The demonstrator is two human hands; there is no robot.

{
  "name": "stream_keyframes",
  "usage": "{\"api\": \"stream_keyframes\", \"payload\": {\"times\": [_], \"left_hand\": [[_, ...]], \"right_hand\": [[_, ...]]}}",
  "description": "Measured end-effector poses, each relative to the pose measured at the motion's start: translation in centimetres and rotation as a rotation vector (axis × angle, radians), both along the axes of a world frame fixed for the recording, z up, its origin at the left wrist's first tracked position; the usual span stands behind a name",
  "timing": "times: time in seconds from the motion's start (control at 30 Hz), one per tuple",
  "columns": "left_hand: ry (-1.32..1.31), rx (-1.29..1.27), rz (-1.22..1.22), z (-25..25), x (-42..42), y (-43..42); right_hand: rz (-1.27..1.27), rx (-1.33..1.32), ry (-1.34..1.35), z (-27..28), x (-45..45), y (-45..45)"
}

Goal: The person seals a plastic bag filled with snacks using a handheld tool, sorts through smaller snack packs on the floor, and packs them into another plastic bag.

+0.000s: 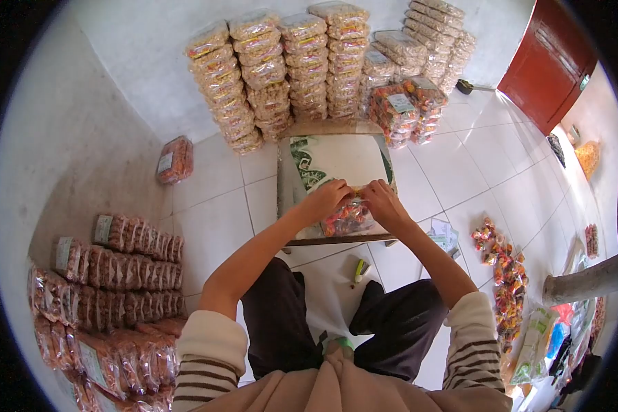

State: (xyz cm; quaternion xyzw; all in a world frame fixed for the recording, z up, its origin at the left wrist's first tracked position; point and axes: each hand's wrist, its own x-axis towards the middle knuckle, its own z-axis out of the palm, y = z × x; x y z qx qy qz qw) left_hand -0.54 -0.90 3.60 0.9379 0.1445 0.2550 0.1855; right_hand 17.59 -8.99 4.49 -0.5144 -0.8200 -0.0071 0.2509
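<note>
A clear plastic bag (350, 218) of small red and orange wrapped pieces lies at the near edge of a low table (343, 130). My left hand (328, 197) pinches the bag's top edge from the left. On the other side, my right hand (384, 200) has its fingers closed on the same edge. The two hands are close together, with a strip of yellowish plastic between them. My fingertips are partly hidden by the bent fingers. Beyond the bag, the table has a pale top with a green pattern on its left part.
Tall stacks of packed snacks (302, 62) line the back wall, with bags of orange pieces (395, 113) beside them. Reddish-brown packs (134, 264) are piled at left. Loose wrapped pieces (507, 288) lie on the floor at right. A yellow-green marker-like item (360, 269) is between my feet.
</note>
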Motion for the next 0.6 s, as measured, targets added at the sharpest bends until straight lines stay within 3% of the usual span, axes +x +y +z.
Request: {"api": "stream_keyframes", "payload": {"times": [0.17, 0.23, 0.43, 0.6], "left_hand": [[0.005, -0.023, -0.022, 0.1, 0.1, -0.1], [-0.026, 0.211, 0.053, 0.4, 0.0, -1.1], [0.005, 0.274, 0.122, -0.2, 0.7, -1.1], [-0.017, 0.25, 0.106, -0.6, 0.8, -1.1]], "right_hand": [[-0.046, 0.017, -0.097, 0.5, -0.4, -0.5], [-0.022, 0.022, -0.112, 0.3, -0.1, -0.5], [0.035, -0.128, -0.088, -0.3, 1.2, 0.9], [-0.01, 0.004, -0.019, 1.0, 0.2, -0.3]]}}
